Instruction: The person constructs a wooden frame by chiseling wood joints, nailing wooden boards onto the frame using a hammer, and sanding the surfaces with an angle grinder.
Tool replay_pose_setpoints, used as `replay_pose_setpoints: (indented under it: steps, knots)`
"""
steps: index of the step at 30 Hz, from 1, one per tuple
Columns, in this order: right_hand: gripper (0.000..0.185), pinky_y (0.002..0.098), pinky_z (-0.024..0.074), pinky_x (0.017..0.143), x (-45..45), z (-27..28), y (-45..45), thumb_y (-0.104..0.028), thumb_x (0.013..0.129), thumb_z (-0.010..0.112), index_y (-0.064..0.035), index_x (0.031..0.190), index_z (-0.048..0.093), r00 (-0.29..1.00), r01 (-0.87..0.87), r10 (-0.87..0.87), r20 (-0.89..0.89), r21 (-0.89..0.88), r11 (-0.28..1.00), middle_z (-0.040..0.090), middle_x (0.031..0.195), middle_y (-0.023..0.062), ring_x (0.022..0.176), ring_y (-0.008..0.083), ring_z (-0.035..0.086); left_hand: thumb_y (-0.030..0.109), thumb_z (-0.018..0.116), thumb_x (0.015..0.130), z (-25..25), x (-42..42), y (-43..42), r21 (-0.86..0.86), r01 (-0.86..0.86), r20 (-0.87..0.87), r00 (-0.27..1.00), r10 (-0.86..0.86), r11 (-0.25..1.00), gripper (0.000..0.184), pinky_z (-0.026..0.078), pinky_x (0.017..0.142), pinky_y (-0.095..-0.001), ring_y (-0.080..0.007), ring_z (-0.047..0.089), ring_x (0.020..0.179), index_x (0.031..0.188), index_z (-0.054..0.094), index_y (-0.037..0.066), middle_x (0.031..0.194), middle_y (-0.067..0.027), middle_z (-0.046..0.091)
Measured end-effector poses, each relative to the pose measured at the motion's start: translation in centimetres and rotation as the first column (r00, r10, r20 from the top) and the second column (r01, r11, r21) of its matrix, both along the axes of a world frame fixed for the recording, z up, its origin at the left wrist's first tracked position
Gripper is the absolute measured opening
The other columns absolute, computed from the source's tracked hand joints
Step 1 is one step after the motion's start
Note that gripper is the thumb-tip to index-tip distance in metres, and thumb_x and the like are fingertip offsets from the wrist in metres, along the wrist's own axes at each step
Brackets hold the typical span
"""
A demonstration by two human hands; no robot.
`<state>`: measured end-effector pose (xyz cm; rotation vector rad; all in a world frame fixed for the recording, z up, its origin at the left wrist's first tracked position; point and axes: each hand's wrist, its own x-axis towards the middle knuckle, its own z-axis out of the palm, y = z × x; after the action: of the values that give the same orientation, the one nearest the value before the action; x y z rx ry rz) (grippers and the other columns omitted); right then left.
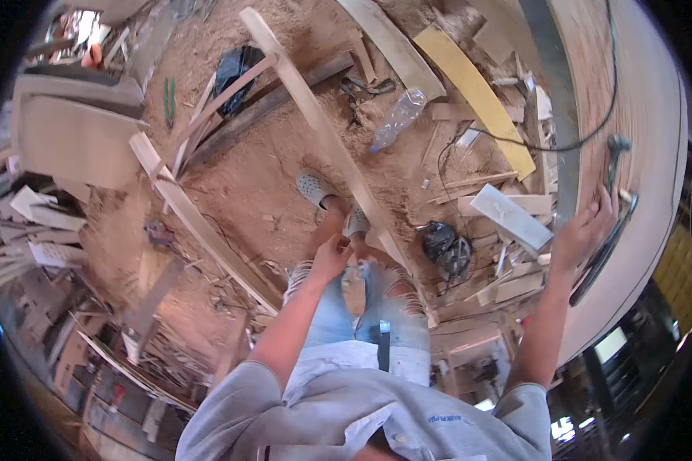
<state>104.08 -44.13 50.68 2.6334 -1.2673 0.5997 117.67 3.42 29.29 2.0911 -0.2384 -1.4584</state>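
Hammer (614,151) | dark head | lying flat | on pale wooden surface (657,180)

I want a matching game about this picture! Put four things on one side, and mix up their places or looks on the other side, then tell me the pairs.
Things:
1. Left hand
2. Right hand
3. Plastic bottle
4. Shoes

Places and looks:
A. See-through, lying on its side
B. Pale, with little holes
C. By the ripped jeans
D. At the big wooden surface, close to the tools

Right pairs: 1-C, 2-D, 3-A, 4-B
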Motion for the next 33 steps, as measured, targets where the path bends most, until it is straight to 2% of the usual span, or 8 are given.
replay_pose_setpoints:
  steps: [4,11,17,23,27,30,31,33]
  knots:
    - [0.032,0.0514,0.0399,0.113,-0.1,0.1,0.3,-0.008,0.106,0.044,0.0007,0.132,0.061,0.995,0.013,-0.011,-0.102,0.016,1.000,0.062,0.134,0.0212,0.131,0.0405,0.054,0.029,0.073,0.097,-3.8,-1.0,1.3,-0.014,-0.113,0.041,0.993,0.114,0.993,0.034,0.057,0.084,-0.0421,-0.0347,0.075,0.094,0.113,0.069,-0.001,0.099,-0.0215,0.076]
    - [0.032,0.0511,0.0403,0.113,-0.1,0.2,0.3,-0.006,0.105,0.047,0.0003,0.131,0.063,0.993,0.033,-0.032,-0.115,0.011,0.999,0.063,0.134,0.0191,0.134,0.0400,0.053,0.032,0.072,0.097,-2.1,-1.1,1.7,0.130,-0.265,0.072,0.964,0.258,0.955,0.036,0.058,0.085,-0.0427,-0.0348,0.076,0.094,0.117,0.072,0.001,0.100,-0.0198,0.077]
    - [0.033,0.0510,0.0377,0.116,-0.2,1.1,0.5,-0.009,0.107,0.046,0.0014,0.136,0.060,0.995,0.024,-0.015,-0.099,0.091,0.996,0.058,0.142,0.0211,0.138,0.0395,0.050,0.026,0.074,0.098,-3.3,-2.0,2.4,0.148,-0.587,0.175,0.808,0.563,0.796,0.034,0.057,0.081,-0.0334,-0.0172,0.073,0.089,0.118,0.072,-0.002,0.098,-0.0139,0.077]
    - [0.041,0.0498,0.0364,0.119,-1.2,1.4,1.2,-0.014,0.109,0.052,0.0030,0.146,0.051,0.995,-0.098,0.100,-0.015,0.098,0.990,0.054,0.148,0.0209,0.139,0.0386,0.050,0.026,0.068,0.103,-4.9,-4.6,3.7,0.008,-0.803,0.164,0.589,0.791,0.596,0.031,0.054,0.076,-0.0291,-0.0145,0.072,0.088,0.114,0.072,-0.002,0.097,-0.0115,0.077]
    - [0.041,0.0482,0.0364,0.120,-1.7,0.7,0.4,-0.013,0.104,0.063,0.0011,0.142,0.057,0.966,-0.247,0.253,-0.056,0.105,0.963,0.057,0.146,0.0199,0.140,0.0367,0.050,0.029,0.069,0.102,-9.0,-8.8,3.0,-0.003,-0.797,0.272,0.581,0.767,0.604,0.032,0.055,0.077,-0.0318,-0.0165,0.072,0.088,0.113,0.073,0.000,0.095,-0.0115,0.077]
    - [0.044,0.0513,0.0361,0.120,-1.6,0.4,0.5,-0.013,0.100,0.068,0.0022,0.140,0.057,0.948,-0.281,0.293,-0.127,0.102,0.954,0.059,0.144,0.0213,0.140,0.0401,0.050,0.031,0.071,0.101,-17.1,-17.2,5.0,0.131,-0.754,0.243,0.654,0.717,0.644,0.033,0.056,0.081,-0.0340,-0.0188,0.072,0.088,0.113,0.073,0.000,0.096,-0.0119,0.078]
    - [0.046,0.0531,0.0359,0.120,-1.6,0.1,0.6,-0.013,0.099,0.069,0.0029,0.140,0.056,0.946,-0.281,0.291,-0.140,0.092,0.955,0.059,0.144,0.0221,0.140,0.0419,0.050,0.035,0.076,0.096,-12.9,-15.5,1.6,0.297,-0.659,0.219,0.751,0.622,0.691,0.039,0.057,0.086,-0.0373,-0.0242,0.074,0.091,0.112,0.074,0.000,0.098,-0.0139,0.078]
    - [0.048,0.0520,0.0370,0.120,-1.3,0.3,0.5,-0.010,0.096,0.072,0.0025,0.140,0.057,0.948,-0.263,0.278,-0.156,0.110,0.958,0.060,0.143,0.0216,0.138,0.0413,0.052,0.038,0.079,0.092,-18.9,-20.9,2.5,0.310,-0.612,0.150,0.787,0.598,0.727,0.047,0.057,0.091,-0.0406,-0.0299,0.074,0.100,0.117,0.071,-0.001,0.106,-0.0180,0.077]
